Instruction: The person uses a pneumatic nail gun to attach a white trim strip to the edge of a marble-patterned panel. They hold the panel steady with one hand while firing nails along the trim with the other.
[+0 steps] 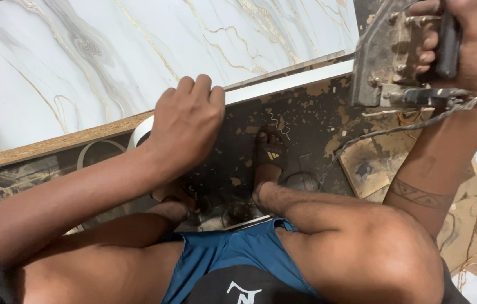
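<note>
- Open dark floor (306,112) lies between the left hand (187,121) and the metal tool (387,62).
- The marble-patterned board (137,50) walls off the far side.
- Sandalled foot (269,155), cable (418,125) and, seemingly, scrap clutter the floor below.
</note>
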The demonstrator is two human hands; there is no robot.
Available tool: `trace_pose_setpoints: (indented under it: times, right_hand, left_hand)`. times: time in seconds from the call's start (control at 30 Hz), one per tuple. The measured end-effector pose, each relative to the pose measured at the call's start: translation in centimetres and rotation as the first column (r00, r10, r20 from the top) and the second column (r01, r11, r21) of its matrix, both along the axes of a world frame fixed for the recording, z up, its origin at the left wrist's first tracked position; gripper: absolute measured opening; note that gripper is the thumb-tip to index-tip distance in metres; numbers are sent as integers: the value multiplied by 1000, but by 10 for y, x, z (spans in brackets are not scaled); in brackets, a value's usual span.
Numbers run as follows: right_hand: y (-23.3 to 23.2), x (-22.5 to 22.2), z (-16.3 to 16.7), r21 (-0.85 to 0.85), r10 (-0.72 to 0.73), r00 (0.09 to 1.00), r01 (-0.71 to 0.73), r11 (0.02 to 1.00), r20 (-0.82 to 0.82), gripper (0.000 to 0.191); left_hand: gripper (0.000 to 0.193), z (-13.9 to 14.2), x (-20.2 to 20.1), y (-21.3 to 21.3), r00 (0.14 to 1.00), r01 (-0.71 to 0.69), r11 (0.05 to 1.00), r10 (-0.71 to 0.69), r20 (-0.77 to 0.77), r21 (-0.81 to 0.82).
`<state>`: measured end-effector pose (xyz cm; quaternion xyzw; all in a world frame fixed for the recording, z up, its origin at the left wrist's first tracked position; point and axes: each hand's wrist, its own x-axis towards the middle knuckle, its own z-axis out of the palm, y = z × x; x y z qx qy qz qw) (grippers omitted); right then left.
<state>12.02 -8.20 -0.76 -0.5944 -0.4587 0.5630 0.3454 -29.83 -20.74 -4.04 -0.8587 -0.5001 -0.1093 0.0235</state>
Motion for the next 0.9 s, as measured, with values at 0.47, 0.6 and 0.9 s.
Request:
trace_pose_setpoints:
  times: [0.47,0.6,0.9]
  right_hand:
    - [-36,-149,4,192,332,931,-302,934,-150,41]
    - [-44,-178,5,186,392,894,-356,916,-216,38]
    - [-46,-192,10,150,393,891,-367,918,-225,38]
  left_hand:
    - [6,1,2,-4,989,-73,997,76,131,-31]
    - [7,7,4,0,983,-120,980,140,120,-159]
    - [13,11,4,7,980,-151,952,180,89,-266]
